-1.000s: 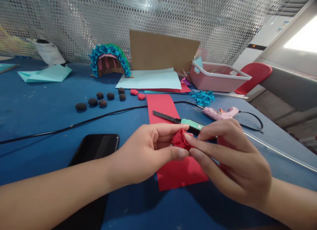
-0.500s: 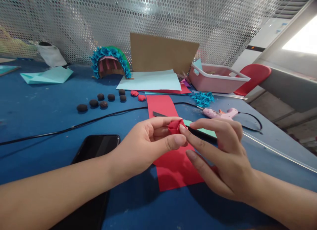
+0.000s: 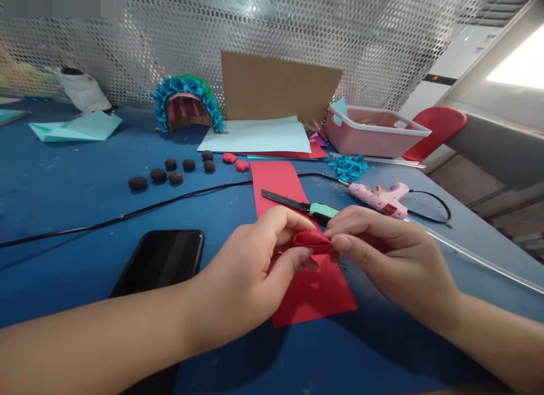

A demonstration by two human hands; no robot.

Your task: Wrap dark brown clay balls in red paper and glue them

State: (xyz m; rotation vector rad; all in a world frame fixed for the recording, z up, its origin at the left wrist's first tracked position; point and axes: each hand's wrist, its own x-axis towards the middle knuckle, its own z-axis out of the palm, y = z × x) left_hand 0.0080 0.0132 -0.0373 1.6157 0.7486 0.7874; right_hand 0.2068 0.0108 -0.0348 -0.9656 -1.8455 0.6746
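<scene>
A small piece of folded red paper point(image 3: 311, 238) is held between both hands, above a red paper strip point(image 3: 314, 293) lying on the blue table. My left hand point(image 3: 259, 264) pinches its left end between thumb and fingers. The right end is gripped by my right hand point(image 3: 386, 250), thumb against forefinger. Just beyond the hands, a utility knife point(image 3: 297, 203) with a mint-green handle rests across the strip, its blade pointing left. Part of its handle is hidden behind my right hand.
A phone point(image 3: 159, 262) lies left of my forearm. Farther back are several dark pebble-like lumps point(image 3: 158, 175), two red paper pieces point(image 3: 242, 165), a pink glue gun point(image 3: 380, 199) with a black cord point(image 3: 187, 199), blue paper scraps point(image 3: 348, 167), a pink basket point(image 3: 372, 140) and a decorated arch point(image 3: 187, 94).
The red paper has come lower and now looks longer and flatter. My right hand's fingers have closed from spread to a pinch on its right end. More of the knife shows.
</scene>
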